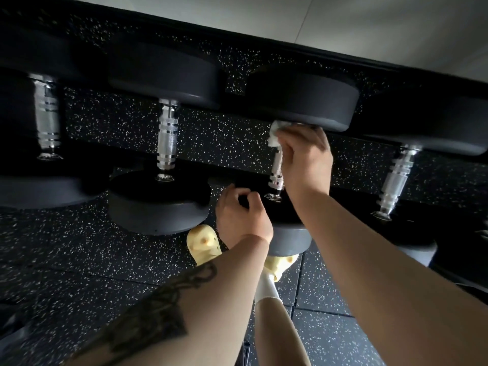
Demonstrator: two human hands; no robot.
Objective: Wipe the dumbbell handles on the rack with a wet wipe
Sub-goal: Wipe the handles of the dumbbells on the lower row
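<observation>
Several black dumbbells with knurled chrome handles lie side by side on a low rack. My right hand (303, 154) grips a white wet wipe (274, 134) wrapped round the far end of the third dumbbell's handle (276, 173), just under its far weight (303, 101). My left hand (241, 215) rests with curled fingers on the top edge of that dumbbell's near weight (289, 240). Bare handles show on the neighbours: one to the left (167, 140), one at far left (47, 114), one to the right (396, 178).
Black speckled rubber flooring (79, 247) runs under and in front of the rack. My feet in yellow clogs (203, 243) and white socks stand close to the near weights. A pale wall (369, 25) rises behind the rack.
</observation>
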